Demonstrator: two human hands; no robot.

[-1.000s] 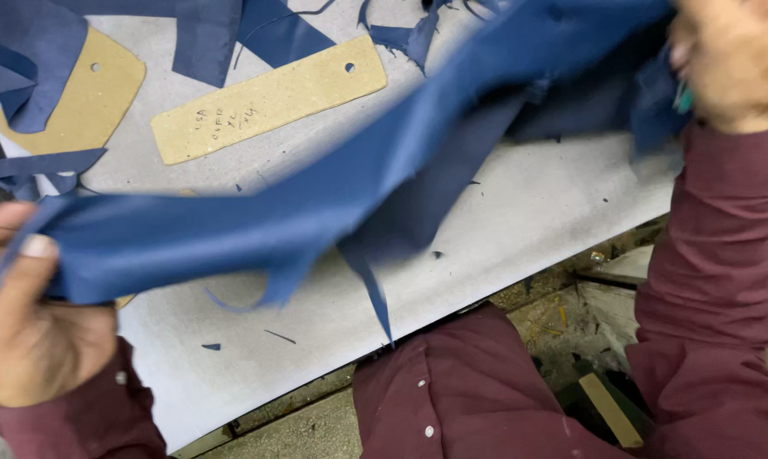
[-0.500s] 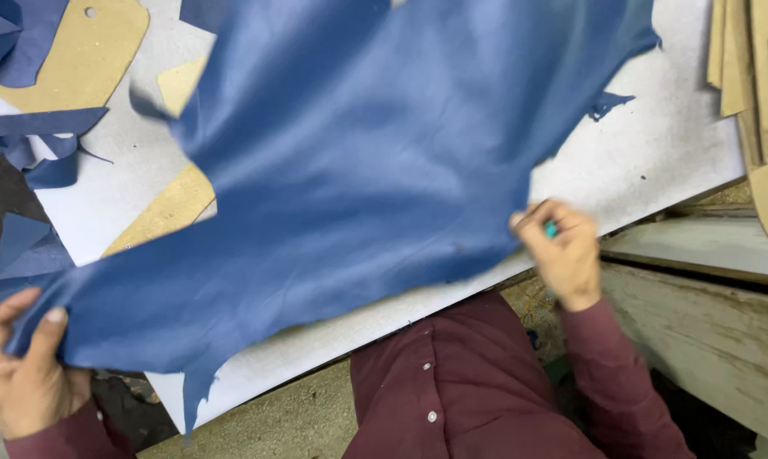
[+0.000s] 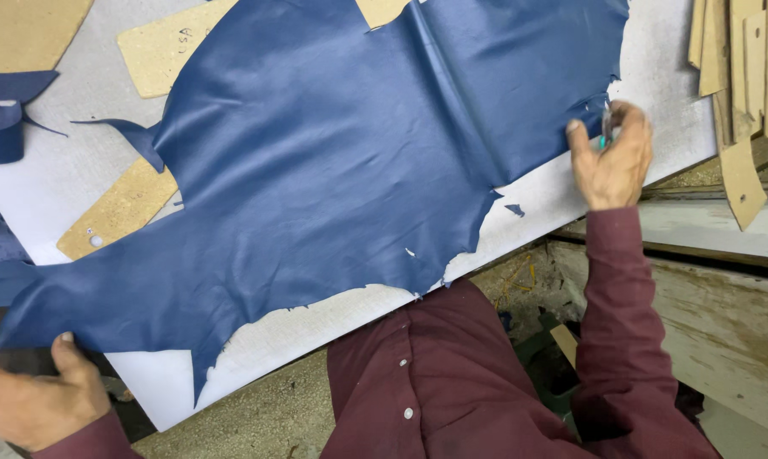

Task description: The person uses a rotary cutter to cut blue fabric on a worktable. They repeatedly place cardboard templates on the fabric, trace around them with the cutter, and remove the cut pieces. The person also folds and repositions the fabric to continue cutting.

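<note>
Single head-worn view, looking steeply down from close above, white cutting table [image 3: 78,183] filling the frame, wearer's torso at bottom edge

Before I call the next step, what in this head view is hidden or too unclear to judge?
- Tan patterns: mostly covered by the blue leather hide.
- Small teal tool in the right hand: fingers hide its shape.
- Left hand: cut off by the frame edge; grip unclear.
- Hide's top edge: out of frame.
</note>
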